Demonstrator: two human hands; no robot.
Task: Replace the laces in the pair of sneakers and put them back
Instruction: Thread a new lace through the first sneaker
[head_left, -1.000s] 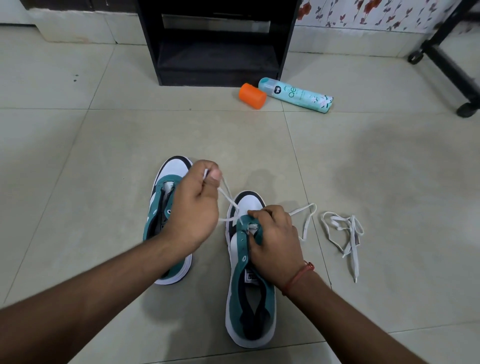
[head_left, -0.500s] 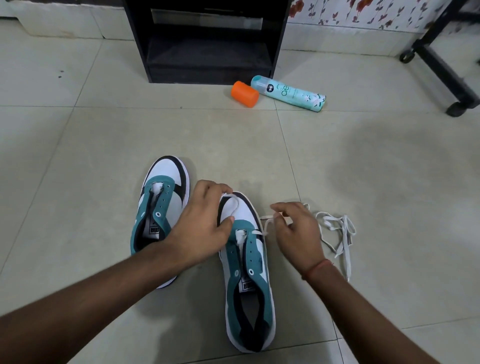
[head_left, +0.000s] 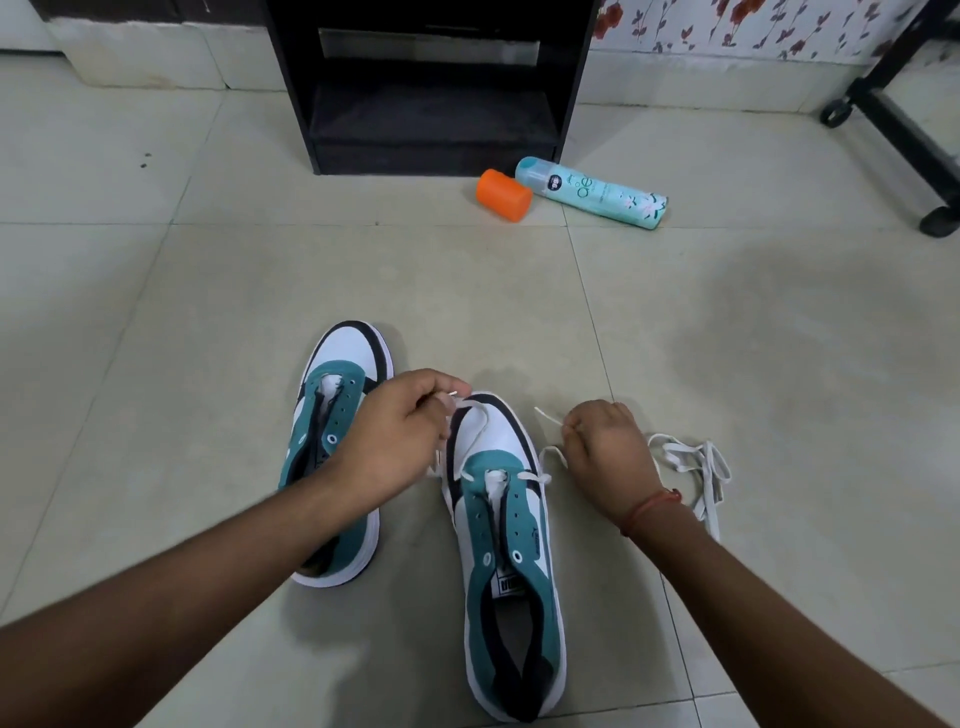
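Two teal, white and black sneakers stand side by side on the tiled floor. The left sneaker (head_left: 332, 415) has bare eyelets. The right sneaker (head_left: 511, 551) carries a white lace (head_left: 530, 476) through its front eyelets only. My left hand (head_left: 395, 441) pinches one end of that lace above the toe. My right hand (head_left: 605, 452) pinches the other end just right of the shoe. A second loose white lace (head_left: 696, 462) lies in a heap on the floor to the right, partly hidden by my right wrist.
A black open shelf unit (head_left: 431, 88) stands against the far wall. In front of it lie an orange cap (head_left: 503, 195) and a teal spray can (head_left: 592, 192). A black wheeled stand (head_left: 904, 119) is at the far right.
My right hand left the shoe's tongue and moved right, taking up the lace's other end. My left hand dropped lower over the right sneaker's toe, still pinching its end.
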